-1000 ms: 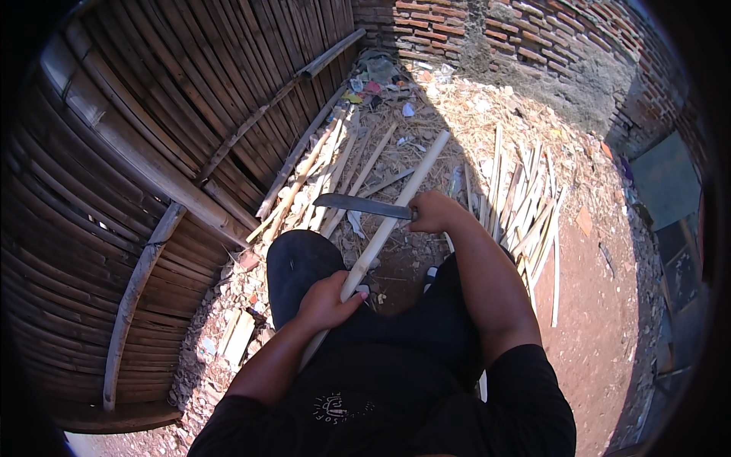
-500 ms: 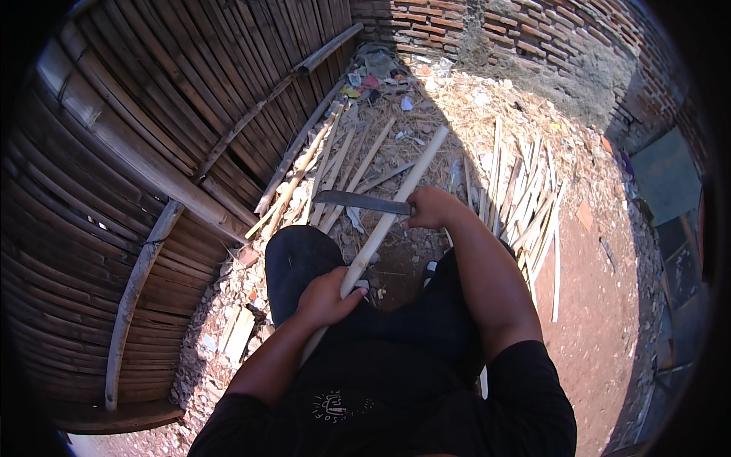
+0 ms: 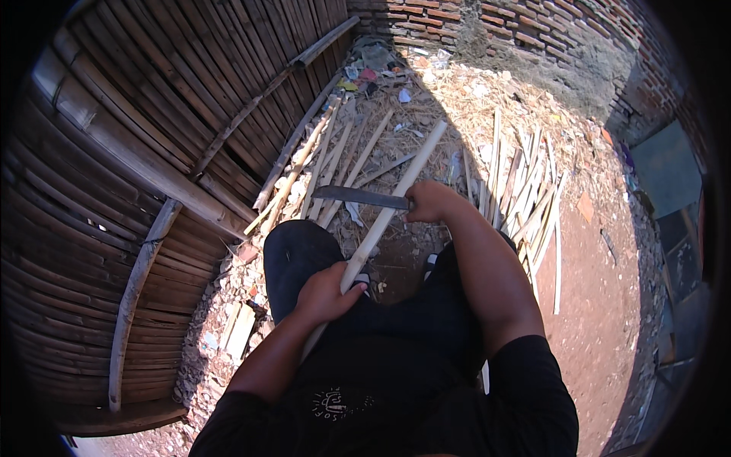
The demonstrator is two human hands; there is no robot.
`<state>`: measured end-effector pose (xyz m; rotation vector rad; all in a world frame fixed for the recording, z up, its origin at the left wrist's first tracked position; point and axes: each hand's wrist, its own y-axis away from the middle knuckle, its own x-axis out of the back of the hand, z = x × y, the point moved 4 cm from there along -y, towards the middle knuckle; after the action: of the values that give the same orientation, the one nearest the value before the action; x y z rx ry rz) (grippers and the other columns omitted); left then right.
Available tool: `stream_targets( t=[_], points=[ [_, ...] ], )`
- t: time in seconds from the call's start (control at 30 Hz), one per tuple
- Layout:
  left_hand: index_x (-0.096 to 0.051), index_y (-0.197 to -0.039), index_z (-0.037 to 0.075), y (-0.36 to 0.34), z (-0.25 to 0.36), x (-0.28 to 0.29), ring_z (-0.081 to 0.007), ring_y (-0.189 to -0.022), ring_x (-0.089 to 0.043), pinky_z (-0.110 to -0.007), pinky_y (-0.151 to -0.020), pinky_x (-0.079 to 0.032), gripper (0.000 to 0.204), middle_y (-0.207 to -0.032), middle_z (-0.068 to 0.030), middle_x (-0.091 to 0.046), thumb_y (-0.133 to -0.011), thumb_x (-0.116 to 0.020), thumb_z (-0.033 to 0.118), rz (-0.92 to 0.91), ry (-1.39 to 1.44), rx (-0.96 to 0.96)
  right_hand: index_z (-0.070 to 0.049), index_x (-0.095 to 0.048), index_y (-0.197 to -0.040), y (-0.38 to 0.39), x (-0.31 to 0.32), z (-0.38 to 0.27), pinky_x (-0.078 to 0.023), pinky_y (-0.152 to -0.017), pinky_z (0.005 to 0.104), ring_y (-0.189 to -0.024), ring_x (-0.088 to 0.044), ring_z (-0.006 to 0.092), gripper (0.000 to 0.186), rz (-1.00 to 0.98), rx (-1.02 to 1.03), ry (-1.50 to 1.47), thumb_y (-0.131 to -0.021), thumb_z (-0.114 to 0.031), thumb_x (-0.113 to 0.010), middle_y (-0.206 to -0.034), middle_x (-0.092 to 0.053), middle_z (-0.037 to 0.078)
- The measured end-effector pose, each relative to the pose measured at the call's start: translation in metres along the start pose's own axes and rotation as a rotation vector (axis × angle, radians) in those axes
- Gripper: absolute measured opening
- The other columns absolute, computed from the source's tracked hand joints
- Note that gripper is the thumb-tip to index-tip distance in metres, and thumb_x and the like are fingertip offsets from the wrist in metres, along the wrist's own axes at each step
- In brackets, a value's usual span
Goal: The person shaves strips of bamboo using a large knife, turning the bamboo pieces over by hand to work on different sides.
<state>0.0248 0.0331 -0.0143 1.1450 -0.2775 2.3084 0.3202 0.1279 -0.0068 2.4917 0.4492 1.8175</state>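
My left hand (image 3: 326,293) is closed around the lower part of a long pale bamboo strip (image 3: 379,227), which slants from my lap up and away to the right. My right hand (image 3: 428,202) grips a machete (image 3: 358,196) by its handle, which the fingers hide. The dark blade points left and lies across the strip, just above its middle; I cannot tell how deep its edge sits. The strip's far end (image 3: 437,131) sticks out free over the littered ground. Its near end is hidden behind my left forearm.
Several bamboo strips lie ahead to the left (image 3: 335,164), and a pile of thin strips (image 3: 533,194) lies to the right. A bamboo slat wall (image 3: 137,114) rises on the left, and a brick wall (image 3: 518,30) stands at the back. Rubble and litter cover the ground (image 3: 480,91).
The view has shifted slightly. My hands, the machete and the bamboo strip hold nearly the same places, with the blade still across the strip.
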Motion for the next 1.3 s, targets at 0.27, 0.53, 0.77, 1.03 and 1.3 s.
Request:
stream_targets(
  t=[0.27,0.53,0.77,1.03,1.3],
  points=[
    [-0.061,-0.118,0.002,-0.0005,0.0024,0.0010,-0.0441,-0.092,-0.069,-0.050,-0.080,-0.055,0.052,-0.097,-0.0246,-0.070,-0.089,-0.071,0.044,-0.021,-0.047,-0.003,-0.004,-0.075,-0.107,0.0010,0.0012,-0.0029,-0.054,-0.092,0.0471,-0.104,-0.069,0.0388,0.049,-0.024,-0.019,0.000,-0.073,-0.039,-0.083,-0.105,-0.073,0.021],
    [-0.061,-0.122,0.002,-0.0010,0.0025,-0.0008,-0.0436,-0.094,-0.069,-0.050,-0.081,-0.055,0.054,-0.100,-0.0246,-0.070,-0.089,-0.071,0.044,-0.038,-0.065,0.010,-0.004,-0.075,-0.107,0.0011,0.0000,-0.0023,-0.054,-0.092,0.0470,-0.104,-0.069,0.0385,0.050,-0.026,-0.017,0.001,-0.073,-0.040,-0.083,-0.105,-0.073,0.021],
    [-0.061,-0.117,0.002,-0.0006,0.0028,-0.0017,-0.0437,-0.092,-0.069,-0.050,-0.080,-0.054,0.051,-0.097,-0.0238,-0.069,-0.089,-0.072,0.043,-0.006,-0.060,-0.012,-0.005,-0.074,-0.109,0.0016,-0.0004,-0.0017,-0.054,-0.091,0.0467,-0.103,-0.069,0.0387,0.052,-0.042,-0.024,-0.004,-0.073,-0.040,-0.083,-0.104,-0.073,0.021],
    [-0.062,-0.115,0.003,-0.0014,0.0008,-0.0036,-0.0436,-0.090,-0.069,-0.050,-0.078,-0.054,0.049,-0.095,-0.0231,-0.069,-0.089,-0.072,0.042,0.003,-0.056,-0.009,-0.005,-0.074,-0.110,0.0012,-0.0011,-0.0015,-0.055,-0.091,0.0469,-0.104,-0.069,0.0379,0.053,-0.046,-0.037,0.000,-0.073,-0.041,-0.083,-0.105,-0.073,0.020],
    [-0.062,-0.115,0.004,-0.0020,0.0020,-0.0021,-0.0437,-0.090,-0.069,-0.050,-0.078,-0.054,0.048,-0.093,-0.0229,-0.069,-0.088,-0.073,0.042,-0.006,-0.070,0.000,-0.005,-0.075,-0.110,0.0007,-0.0002,-0.0026,-0.055,-0.091,0.0466,-0.103,-0.070,0.0378,0.053,-0.069,-0.042,-0.004,-0.073,-0.042,-0.083,-0.104,-0.073,0.020]
  ],
)
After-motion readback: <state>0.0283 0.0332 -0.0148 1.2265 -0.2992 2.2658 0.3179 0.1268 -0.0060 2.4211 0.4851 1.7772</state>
